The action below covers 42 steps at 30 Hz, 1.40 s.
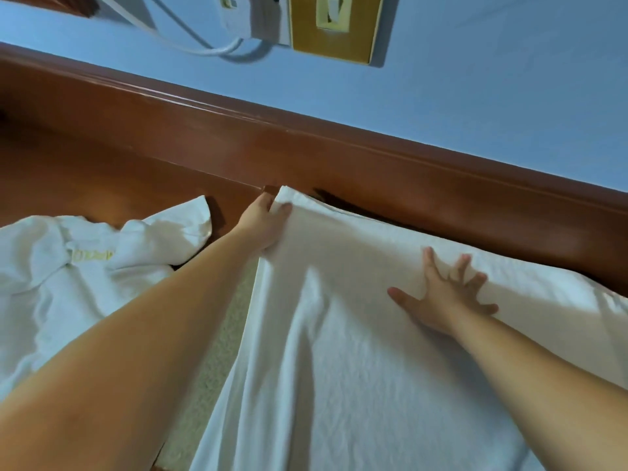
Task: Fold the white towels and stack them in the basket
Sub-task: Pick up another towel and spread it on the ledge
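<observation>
From my head view, my left hand (266, 223) pinches the far corner of the towel (339, 351) spread under both arms; my right hand (441, 297) presses it with fingers splayed. I'd keep the edges lined up, smoothing outward before creasing. Left of my grip, the crumpled towel (68, 266) carries yellow lettering, too blurred to read. No basket visible.

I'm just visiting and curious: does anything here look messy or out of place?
Yes. A second white towel lies crumpled in a heap at the left, unfolded. The spread towel under both hands is wrinkled too. No basket is in view.
</observation>
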Motion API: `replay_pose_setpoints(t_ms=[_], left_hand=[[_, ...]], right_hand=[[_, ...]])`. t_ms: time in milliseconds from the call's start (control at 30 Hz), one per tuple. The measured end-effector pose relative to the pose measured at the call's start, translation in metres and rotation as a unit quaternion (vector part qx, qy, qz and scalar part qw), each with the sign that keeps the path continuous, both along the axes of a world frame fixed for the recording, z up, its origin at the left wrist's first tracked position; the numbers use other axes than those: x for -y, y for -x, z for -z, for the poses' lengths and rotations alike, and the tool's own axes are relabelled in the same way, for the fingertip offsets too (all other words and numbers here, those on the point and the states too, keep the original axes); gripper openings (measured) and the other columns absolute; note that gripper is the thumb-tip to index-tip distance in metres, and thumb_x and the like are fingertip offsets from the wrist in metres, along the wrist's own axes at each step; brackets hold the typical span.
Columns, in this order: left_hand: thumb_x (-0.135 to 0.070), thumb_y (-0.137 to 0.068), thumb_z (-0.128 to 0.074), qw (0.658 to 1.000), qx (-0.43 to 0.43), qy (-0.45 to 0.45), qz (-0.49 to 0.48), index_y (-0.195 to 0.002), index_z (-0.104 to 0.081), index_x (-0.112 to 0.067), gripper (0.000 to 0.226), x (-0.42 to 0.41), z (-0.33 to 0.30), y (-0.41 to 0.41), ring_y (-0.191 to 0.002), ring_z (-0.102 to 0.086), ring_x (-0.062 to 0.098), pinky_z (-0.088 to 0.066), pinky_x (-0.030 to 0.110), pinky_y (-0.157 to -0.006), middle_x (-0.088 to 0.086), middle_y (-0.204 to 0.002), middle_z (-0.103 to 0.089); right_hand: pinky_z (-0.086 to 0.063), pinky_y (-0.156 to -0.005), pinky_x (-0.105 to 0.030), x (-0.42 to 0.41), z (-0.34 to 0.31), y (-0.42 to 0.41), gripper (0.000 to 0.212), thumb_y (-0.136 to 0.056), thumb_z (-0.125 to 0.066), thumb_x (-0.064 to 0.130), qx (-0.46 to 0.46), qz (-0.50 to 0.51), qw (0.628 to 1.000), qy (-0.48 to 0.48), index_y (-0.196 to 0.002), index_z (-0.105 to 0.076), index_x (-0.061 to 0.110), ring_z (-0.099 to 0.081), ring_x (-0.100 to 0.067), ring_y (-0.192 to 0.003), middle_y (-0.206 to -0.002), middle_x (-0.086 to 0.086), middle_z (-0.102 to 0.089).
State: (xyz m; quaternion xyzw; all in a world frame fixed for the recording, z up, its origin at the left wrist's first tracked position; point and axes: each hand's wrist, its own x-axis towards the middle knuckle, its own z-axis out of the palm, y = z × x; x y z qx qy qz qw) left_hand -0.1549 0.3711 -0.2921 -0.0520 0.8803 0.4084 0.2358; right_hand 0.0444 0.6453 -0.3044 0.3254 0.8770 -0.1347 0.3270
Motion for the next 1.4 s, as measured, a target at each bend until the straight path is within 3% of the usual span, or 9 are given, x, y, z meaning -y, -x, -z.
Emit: replay_pose_setpoints(t_ms=[233, 400, 600, 767, 867, 967, 1100, 1267, 1400], left_hand=[[-0.062, -0.063, -0.081, 0.978, 0.201, 0.004, 0.051, -0.119, -0.070, -0.014, 0.075, 0.046, 0.000, -0.042, -0.092, -0.077, 0.020, -0.064, 0.039, -0.083, 0.000, -0.108, -0.077], [-0.074, -0.079, -0.064, 0.982, 0.151, -0.106, -0.045, -0.121, -0.061, -0.027, 0.063, 0.077, 0.008, -0.091, -0.104, -0.073, 0.024, -0.062, 0.052, -0.089, 0.001, -0.119, -0.072], [-0.054, -0.090, -0.073, 0.982, 0.180, -0.009, 0.062, -0.099, -0.074, -0.017, 0.038, 0.118, 0.001, -0.152, -0.076, -0.074, 0.017, -0.061, 0.036, -0.073, 0.000, -0.088, -0.077], [-0.069, -0.089, -0.061, 0.988, 0.093, 0.111, 0.059, -0.103, -0.058, -0.025, 0.046, 0.132, -0.004, -0.196, -0.092, -0.065, 0.019, -0.052, 0.039, -0.076, -0.005, -0.099, -0.065], [-0.062, -0.092, -0.059, 0.974, 0.101, 0.181, 0.091, -0.093, -0.053, -0.024, 0.038, 0.140, 0.004, -0.220, -0.101, -0.058, 0.025, -0.046, 0.038, -0.080, -0.001, -0.104, -0.057], [-0.038, -0.105, -0.049, 0.992, 0.037, 0.117, -0.014, -0.094, -0.047, -0.016, 0.025, 0.139, 0.004, -0.239, -0.088, -0.059, 0.028, -0.046, 0.041, -0.076, 0.004, -0.096, -0.063], [-0.037, -0.108, -0.043, 0.993, 0.021, 0.060, -0.095, -0.096, -0.044, -0.019, 0.022, 0.143, 0.004, -0.259, -0.079, -0.061, 0.029, -0.051, 0.044, -0.075, 0.003, -0.086, -0.063], [-0.044, -0.095, -0.056, 0.988, 0.078, 0.132, -0.020, -0.105, -0.050, -0.028, 0.020, 0.163, 0.009, -0.280, -0.088, -0.063, 0.023, -0.053, 0.037, -0.074, -0.005, -0.098, -0.065], [-0.018, -0.097, -0.047, 0.987, 0.008, 0.162, -0.014, -0.109, -0.046, -0.028, 0.016, 0.186, 0.013, -0.299, -0.090, -0.056, 0.022, -0.049, 0.039, -0.072, -0.004, -0.103, -0.058]], right_hand=[[-0.015, -0.114, -0.080, 0.002, -0.003, -0.002, 0.122, -0.061, -0.040, 0.106, -0.006, -0.002, 1.000, 0.003, -0.150, 0.028, 0.058, 0.020, -0.048, -0.154, -0.162, -0.004, 0.042], [-0.013, -0.113, -0.081, 0.004, -0.006, -0.003, 0.121, -0.061, -0.039, 0.107, -0.008, -0.006, 1.000, 0.010, -0.151, 0.025, 0.058, 0.022, -0.048, -0.153, -0.163, -0.005, 0.041], [-0.009, -0.114, -0.081, 0.004, -0.008, -0.007, 0.123, -0.058, -0.042, 0.108, -0.015, 0.005, 1.000, 0.018, -0.151, 0.023, 0.060, 0.024, -0.047, -0.153, -0.163, -0.002, 0.040], [-0.008, -0.117, -0.078, 0.015, -0.010, -0.010, 0.114, -0.074, -0.045, 0.098, -0.032, 0.008, 0.999, -0.002, -0.157, 0.018, 0.052, 0.021, -0.043, -0.155, -0.167, -0.003, 0.033], [-0.010, -0.122, -0.070, 0.054, -0.013, -0.011, 0.083, -0.102, -0.050, 0.052, -0.140, -0.076, 0.986, -0.045, -0.165, 0.002, 0.037, 0.015, -0.030, -0.159, -0.172, 0.000, 0.018], [-0.012, -0.129, -0.050, 0.113, -0.021, -0.006, 0.072, -0.103, -0.047, 0.019, -0.217, -0.225, 0.949, 0.031, -0.165, -0.014, 0.037, 0.004, -0.019, -0.160, -0.175, 0.004, 0.002], [-0.007, -0.129, -0.043, 0.185, -0.023, 0.007, 0.055, -0.110, -0.036, 0.035, -0.176, -0.416, 0.884, 0.122, -0.163, -0.024, 0.040, 0.000, -0.018, -0.161, -0.174, 0.006, -0.009], [0.006, -0.124, -0.063, 0.218, -0.014, 0.027, 0.050, -0.111, -0.016, 0.045, -0.090, -0.451, 0.887, 0.039, -0.161, -0.020, 0.048, 0.002, -0.019, -0.161, -0.174, 0.007, -0.004], [-0.024, -0.121, -0.056, 0.224, -0.020, 0.041, 0.050, -0.110, -0.033, 0.035, -0.107, -0.476, 0.873, 0.002, -0.156, -0.024, 0.054, -0.031, -0.029, -0.147, -0.168, -0.001, -0.019]])
